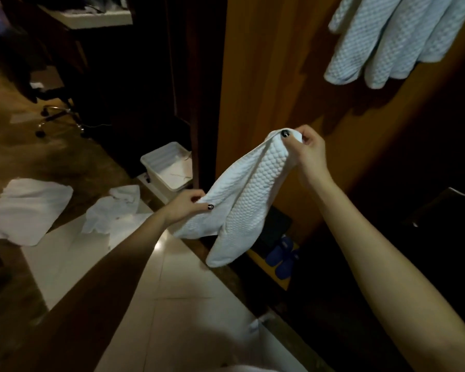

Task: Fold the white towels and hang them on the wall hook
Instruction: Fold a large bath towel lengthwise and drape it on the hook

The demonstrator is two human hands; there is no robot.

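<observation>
A white towel (pixel 247 194) with a bumpy pattern is up in the air in the middle of the view, held by two bare hands. The right hand (pixel 309 149) pinches the top end of the towel, with its thumb pressed on the cloth and its fingers curled behind. The left hand (pixel 185 208) grips the lower side edge, at about 8 o'clock from the right hand, with its thumb on top and fingers tucked round the cloth. The towel is folded along its length and sags between the hands, and its loose end hangs down toward 6 o'clock. Up at 1 o'clock, more white towels (pixel 387 41) hang against a brown wooden wall (pixel 266 63). Down on the floor at 9 o'clock lies a flat white towel (pixel 27 210), and just beside it, nearer the middle, is a crumpled one (pixel 113 210). A white plastic bin (pixel 169 165) sits on the floor at about 10 o'clock from the held towel. A pair of blue slippers (pixel 285 256) lies below the towel's hanging end, at about 5 o'clock. Far off at 10 o'clock is the wheeled foot of a chair (pixel 57 116).
</observation>
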